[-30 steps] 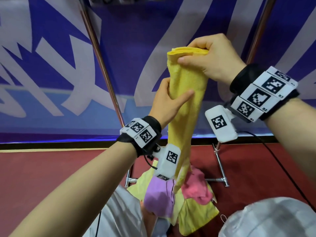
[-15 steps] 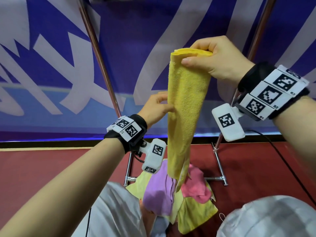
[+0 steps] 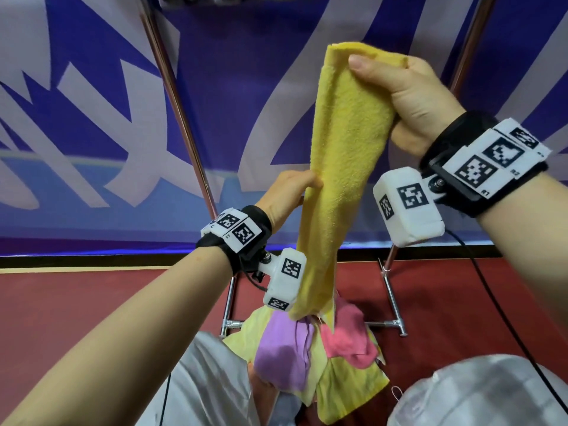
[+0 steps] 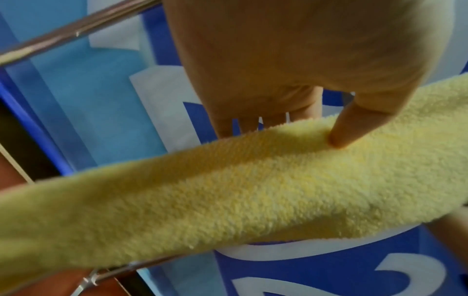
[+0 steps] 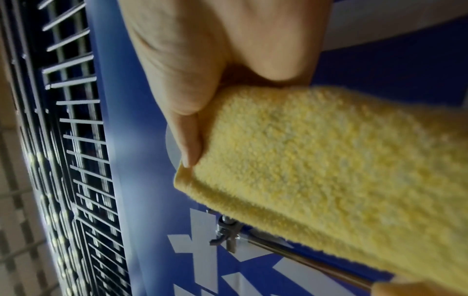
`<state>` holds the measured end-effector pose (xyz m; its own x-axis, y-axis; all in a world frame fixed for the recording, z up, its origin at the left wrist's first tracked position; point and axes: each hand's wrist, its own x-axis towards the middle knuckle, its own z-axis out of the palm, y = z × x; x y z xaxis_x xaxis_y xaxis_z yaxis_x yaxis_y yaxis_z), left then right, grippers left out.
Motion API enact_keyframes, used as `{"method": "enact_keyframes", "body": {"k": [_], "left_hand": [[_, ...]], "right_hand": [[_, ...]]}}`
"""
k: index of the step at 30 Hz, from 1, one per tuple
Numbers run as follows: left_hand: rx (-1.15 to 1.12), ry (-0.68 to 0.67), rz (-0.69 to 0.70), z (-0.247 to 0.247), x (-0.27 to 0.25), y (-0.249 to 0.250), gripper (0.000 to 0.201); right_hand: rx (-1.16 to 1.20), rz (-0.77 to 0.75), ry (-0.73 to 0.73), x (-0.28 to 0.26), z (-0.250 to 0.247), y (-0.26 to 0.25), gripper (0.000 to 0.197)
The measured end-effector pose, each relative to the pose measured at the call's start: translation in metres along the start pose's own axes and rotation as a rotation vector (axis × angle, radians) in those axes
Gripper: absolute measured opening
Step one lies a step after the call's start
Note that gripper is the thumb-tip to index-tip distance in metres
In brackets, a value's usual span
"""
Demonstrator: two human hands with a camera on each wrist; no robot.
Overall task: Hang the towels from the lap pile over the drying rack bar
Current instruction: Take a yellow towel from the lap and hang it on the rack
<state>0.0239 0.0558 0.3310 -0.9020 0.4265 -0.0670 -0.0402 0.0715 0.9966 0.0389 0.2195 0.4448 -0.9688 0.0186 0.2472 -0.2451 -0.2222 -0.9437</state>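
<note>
A yellow towel (image 3: pixel 344 167) hangs upright in front of me. My right hand (image 3: pixel 372 67) grips its top end, thumb on the front and fingers behind. In the right wrist view the thumb (image 5: pixel 188 140) pinches the towel (image 5: pixel 329 170) at its corner. My left hand (image 3: pixel 309 187) pinches the towel's left edge at mid height. The left wrist view shows its thumb (image 4: pixel 339 136) pressed into the towel (image 4: pixel 228 190), fingers behind. On my lap lies the pile: a purple towel (image 3: pixel 282 352), a pink towel (image 3: pixel 347 336) and pale yellow towels (image 3: pixel 347 392). The hanging towel's lower end reaches the pile.
The drying rack's left metal leg (image 3: pixel 175 96) and right metal leg (image 3: pixel 473 41) slope up behind the towel, with its feet (image 3: pixel 390 324) on the red floor. A blue and white banner (image 3: pixel 76 118) fills the background. A black cable (image 3: pixel 491 302) runs down at the right.
My left hand has left its wrap round the towel's middle and now pinches the left edge. My right hand has lifted the towel's top slightly.
</note>
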Motion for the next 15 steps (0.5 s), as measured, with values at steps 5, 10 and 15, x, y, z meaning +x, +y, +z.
{"method": "enact_keyframes", "body": {"k": [5, 10, 15], "left_hand": [[-0.057, -0.029, 0.044, 0.007, 0.002, 0.014, 0.035], [0.104, 0.006, 0.188, -0.001, 0.002, 0.006, 0.054], [0.446, -0.146, 0.149, -0.003, -0.012, -0.033, 0.025]], "right_hand": [[0.074, -0.053, -0.012, 0.001, 0.008, -0.013, 0.012], [0.048, -0.165, 0.003, 0.0, 0.006, -0.02, 0.007], [0.01, -0.225, 0.035, -0.005, 0.007, -0.019, 0.005]]}}
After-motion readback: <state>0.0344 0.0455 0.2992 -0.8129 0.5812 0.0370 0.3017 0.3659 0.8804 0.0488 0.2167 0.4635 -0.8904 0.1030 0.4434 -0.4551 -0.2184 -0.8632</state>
